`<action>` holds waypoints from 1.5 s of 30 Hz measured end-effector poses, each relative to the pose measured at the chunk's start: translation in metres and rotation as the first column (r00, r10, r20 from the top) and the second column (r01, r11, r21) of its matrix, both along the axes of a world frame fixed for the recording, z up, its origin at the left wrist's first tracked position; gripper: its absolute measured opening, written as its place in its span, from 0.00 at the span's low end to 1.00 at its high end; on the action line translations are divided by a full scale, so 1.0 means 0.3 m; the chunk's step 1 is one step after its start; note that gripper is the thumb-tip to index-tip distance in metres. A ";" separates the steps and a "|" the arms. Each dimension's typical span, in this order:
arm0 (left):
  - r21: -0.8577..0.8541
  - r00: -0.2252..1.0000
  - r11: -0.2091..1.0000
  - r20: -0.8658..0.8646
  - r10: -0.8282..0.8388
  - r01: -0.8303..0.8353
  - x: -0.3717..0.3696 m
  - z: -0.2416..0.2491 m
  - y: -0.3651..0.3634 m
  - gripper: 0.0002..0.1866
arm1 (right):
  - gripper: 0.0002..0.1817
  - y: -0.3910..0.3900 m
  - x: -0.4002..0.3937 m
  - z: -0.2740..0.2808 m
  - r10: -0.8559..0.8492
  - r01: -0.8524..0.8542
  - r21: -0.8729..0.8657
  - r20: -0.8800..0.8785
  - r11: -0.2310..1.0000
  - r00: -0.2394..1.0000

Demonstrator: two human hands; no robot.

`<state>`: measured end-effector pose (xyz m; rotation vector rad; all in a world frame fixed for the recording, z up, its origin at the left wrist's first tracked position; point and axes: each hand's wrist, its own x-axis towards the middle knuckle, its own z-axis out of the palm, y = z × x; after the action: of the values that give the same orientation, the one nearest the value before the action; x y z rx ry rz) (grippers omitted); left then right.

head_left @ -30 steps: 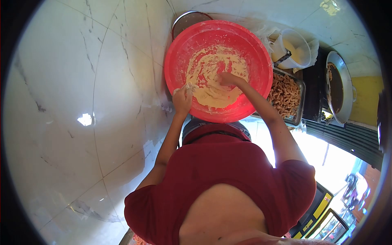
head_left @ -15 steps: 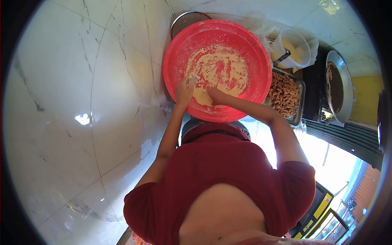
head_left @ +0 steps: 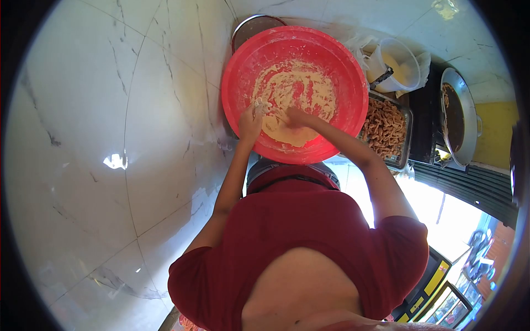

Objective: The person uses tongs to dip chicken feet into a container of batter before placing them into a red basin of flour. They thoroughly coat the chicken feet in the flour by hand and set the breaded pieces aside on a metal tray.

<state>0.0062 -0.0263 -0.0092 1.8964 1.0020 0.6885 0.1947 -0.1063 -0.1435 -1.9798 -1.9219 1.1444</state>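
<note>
Bright glare on tiles, dark fisheye edges

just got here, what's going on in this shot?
A person has both hands in a wide red basin. The right hand is down at the pale, floury powder; the left hand is at the basin's left side, its fingertips whitened. Whether either grips anything isn't clear. The powder lies unevenly, with red basin floor showing through. To the right sit a tray of brown pieces, a white bucket and a wide metal pan with dark contents.
</note>
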 end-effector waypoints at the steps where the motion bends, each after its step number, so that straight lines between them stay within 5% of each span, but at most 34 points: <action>1: 0.010 1.000 1.000 0.008 0.003 -0.003 -0.001 -0.004 0.000 0.18 | 0.20 -0.035 -0.051 0.026 0.012 -0.031 0.160 0.117 0.987 0.993; 2: -0.001 1.000 1.000 0.007 0.002 -0.002 -0.001 -0.002 0.000 0.18 | 0.21 -0.087 -0.125 0.091 0.006 -0.081 0.312 0.233 0.947 0.972; 4: -0.023 1.000 1.000 0.003 0.001 -0.001 -0.002 0.014 -0.004 0.19 | 0.22 -0.101 -0.175 0.137 0.010 -0.099 0.335 0.258 0.937 0.966; 8: -0.037 1.000 0.999 -0.012 0.011 -0.012 0.003 0.051 -0.011 0.21 | 0.21 -0.058 -0.147 0.259 0.044 -0.055 -0.212 -0.057 0.976 0.997; 12: -0.031 1.000 0.999 0.011 0.009 -0.009 0.004 0.033 -0.011 0.23 | 0.19 -0.006 -0.040 0.243 -0.134 -0.238 -0.644 -0.473 0.727 0.871; 15: -0.035 1.000 0.999 -0.032 -0.002 0.001 -0.003 0.016 -0.004 0.21 | 0.18 -0.006 0.017 0.244 -0.408 0.039 -0.538 -0.588 0.842 0.698; 17: -0.025 0.998 1.000 -0.057 0.000 -0.002 -0.007 0.009 -0.001 0.19 | 0.17 0.047 0.117 0.068 -0.088 0.059 -0.078 -0.446 0.995 0.891; 19: -0.006 0.997 1.000 -0.071 0.009 -0.009 -0.007 -0.005 0.000 0.19 | 0.15 0.075 0.114 0.095 -0.042 0.074 0.113 -0.264 0.991 0.964; 21: 0.015 0.999 1.000 -0.047 0.009 -0.008 -0.008 -0.033 0.004 0.19 | 0.15 0.093 0.075 0.139 -0.202 0.208 0.022 -0.168 0.978 0.965; 24: 0.012 1.000 1.000 -0.014 0.021 -0.021 -0.003 -0.041 0.004 0.17 | 0.21 0.021 -0.017 0.126 0.085 -0.076 0.423 -0.002 0.903 0.996; 27: -0.022 1.000 1.000 -0.007 0.018 -0.018 -0.006 -0.020 -0.002 0.17 | 0.32 -0.027 -0.147 0.043 -0.017 0.000 0.101 0.167 0.995 0.986; 30: -0.008 1.000 1.000 0.016 0.018 -0.018 -0.008 -0.054 0.008 0.17 | 0.37 -0.061 -0.194 0.173 0.063 -0.047 -0.068 0.260 0.997 0.963; 33: -0.010 0.999 1.000 0.046 0.020 -0.020 -0.002 -0.051 0.002 0.17 | 0.40 -0.061 -0.107 0.310 0.169 -0.176 -0.080 -0.088 0.981 0.982; 39: -0.057 1.000 0.998 0.026 0.003 -0.002 0.000 -0.014 -0.001 0.19 | 0.37 -0.078 -0.092 0.200 0.142 -0.146 -0.058 -0.059 0.988 0.988; 45: -0.026 0.999 1.000 0.043 0.002 -0.001 -0.008 -0.041 0.006 0.18 | 0.26 -0.011 0.006 0.267 0.098 -0.285 -0.480 -0.377 0.830 0.921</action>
<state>0.0036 -0.0245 -0.0216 1.8507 0.9811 0.7110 0.1966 -0.1095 -0.0635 -1.6494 -1.7807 2.1097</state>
